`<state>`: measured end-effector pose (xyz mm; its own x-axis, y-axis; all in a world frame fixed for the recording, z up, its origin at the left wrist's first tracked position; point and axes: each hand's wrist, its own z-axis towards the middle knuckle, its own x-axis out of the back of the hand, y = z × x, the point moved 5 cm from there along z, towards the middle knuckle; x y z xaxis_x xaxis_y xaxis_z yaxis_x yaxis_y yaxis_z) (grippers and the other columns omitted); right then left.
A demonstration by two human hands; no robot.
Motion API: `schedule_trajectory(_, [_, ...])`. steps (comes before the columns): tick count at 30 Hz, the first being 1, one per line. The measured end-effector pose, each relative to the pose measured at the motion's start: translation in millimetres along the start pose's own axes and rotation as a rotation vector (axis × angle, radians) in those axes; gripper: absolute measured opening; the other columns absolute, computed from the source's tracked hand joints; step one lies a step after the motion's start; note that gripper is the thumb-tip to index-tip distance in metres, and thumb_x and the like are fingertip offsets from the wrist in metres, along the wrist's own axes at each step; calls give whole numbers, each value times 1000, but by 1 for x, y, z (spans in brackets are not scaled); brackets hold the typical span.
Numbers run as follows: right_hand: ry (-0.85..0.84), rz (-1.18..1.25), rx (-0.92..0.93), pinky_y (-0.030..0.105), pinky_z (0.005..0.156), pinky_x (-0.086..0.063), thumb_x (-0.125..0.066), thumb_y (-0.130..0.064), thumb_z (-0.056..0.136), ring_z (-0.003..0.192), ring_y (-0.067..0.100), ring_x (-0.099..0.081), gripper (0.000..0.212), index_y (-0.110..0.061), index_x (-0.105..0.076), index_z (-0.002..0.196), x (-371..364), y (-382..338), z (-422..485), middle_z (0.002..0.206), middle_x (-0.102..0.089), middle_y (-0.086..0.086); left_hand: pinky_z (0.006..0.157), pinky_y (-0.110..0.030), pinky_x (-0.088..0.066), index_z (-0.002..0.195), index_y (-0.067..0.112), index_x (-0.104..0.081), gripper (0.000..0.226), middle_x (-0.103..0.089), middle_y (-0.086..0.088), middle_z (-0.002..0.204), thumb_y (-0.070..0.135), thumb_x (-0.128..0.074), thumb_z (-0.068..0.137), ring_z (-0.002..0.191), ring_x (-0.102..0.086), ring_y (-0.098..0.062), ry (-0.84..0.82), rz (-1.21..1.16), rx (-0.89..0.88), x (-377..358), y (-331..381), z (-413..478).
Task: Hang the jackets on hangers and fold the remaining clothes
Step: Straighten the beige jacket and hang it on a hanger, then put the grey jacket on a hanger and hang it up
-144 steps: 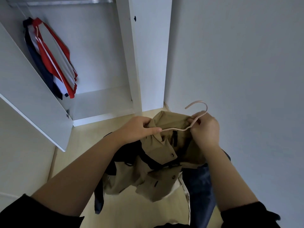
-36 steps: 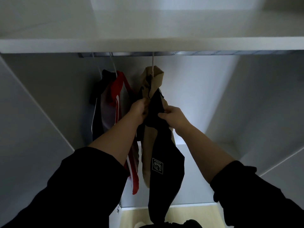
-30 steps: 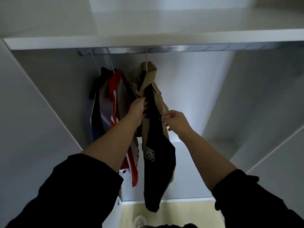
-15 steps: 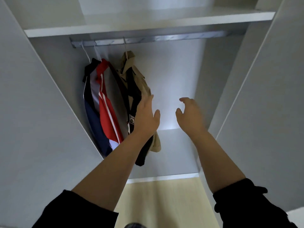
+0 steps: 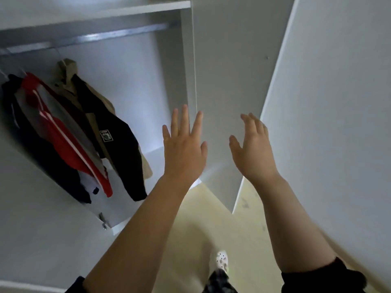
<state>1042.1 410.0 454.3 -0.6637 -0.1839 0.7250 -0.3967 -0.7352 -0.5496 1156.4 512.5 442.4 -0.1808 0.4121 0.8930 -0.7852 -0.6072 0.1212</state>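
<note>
A tan and black jacket point(image 5: 110, 136) hangs from the metal rail point(image 5: 88, 38) inside the white wardrobe, at the left of the head view. Beside it on the left hangs a red, white and navy jacket point(image 5: 57, 140). My left hand point(image 5: 184, 146) is raised in mid-air to the right of the jackets, fingers straight and spread, holding nothing. My right hand point(image 5: 252, 149) is up beside it, fingers relaxed, in front of the wardrobe's right door point(image 5: 228, 85), also holding nothing.
The wardrobe's left door point(image 5: 38, 229) stands open at the lower left. A shelf point(image 5: 101, 11) runs above the rail. A pale wall point(image 5: 338, 102) fills the right side. Below is light wooden floor point(image 5: 190, 240) with my white shoe point(image 5: 221, 259).
Both hands let go of the tan jacket, which now hangs on the rail, and pulled back. The view has swung right and down, away from the wardrobe interior.
</note>
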Motion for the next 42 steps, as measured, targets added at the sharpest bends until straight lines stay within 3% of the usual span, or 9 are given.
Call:
schedule_trajectory(13, [236,-190,-377,38,116,-22,-51,-21,96,142,29,-23,53,-4,-34,143,219,198,-178,151,-30,16,115,-52,-10,152,23,-11,68,1,-10,160,34,-47,95,147,4,-31,-121,-169,-521,-16,307,-104])
schedule_trajectory(26, [407,-358,-758,38,114,-21,-51,-21,95,141,28,-24,54,-5,-34,143,482,455,-377,151,-32,15,116,-47,1,152,25,4,72,15,-6,159,36,-42,98,146,14,-28,-297,-384,-932,-45,734,-239])
schedule_trajectory(34, [386,-413,-949,42,115,-22,-56,-16,92,140,31,-26,54,-1,-38,140,546,572,-449,149,-34,16,117,-49,-3,152,23,3,72,15,-8,159,35,-43,98,146,12,-28,-407,-369,-1178,-101,870,-280])
schedule_trajectory(38, [420,-424,-1015,36,114,-20,-58,-11,90,138,31,-28,51,-1,-42,137,562,624,-458,146,-37,16,117,-49,-4,152,22,-1,72,13,-8,159,32,-46,97,146,10,-29,-441,-373,-1284,-132,933,-283])
schedule_trajectory(42, [378,-446,-1115,33,114,-17,-55,-15,92,139,29,-25,52,-2,-39,139,576,676,-465,149,-33,15,116,-47,-13,152,14,-17,65,-4,-13,160,20,-49,95,146,-7,-30,-506,-454,-1453,-155,990,-288])
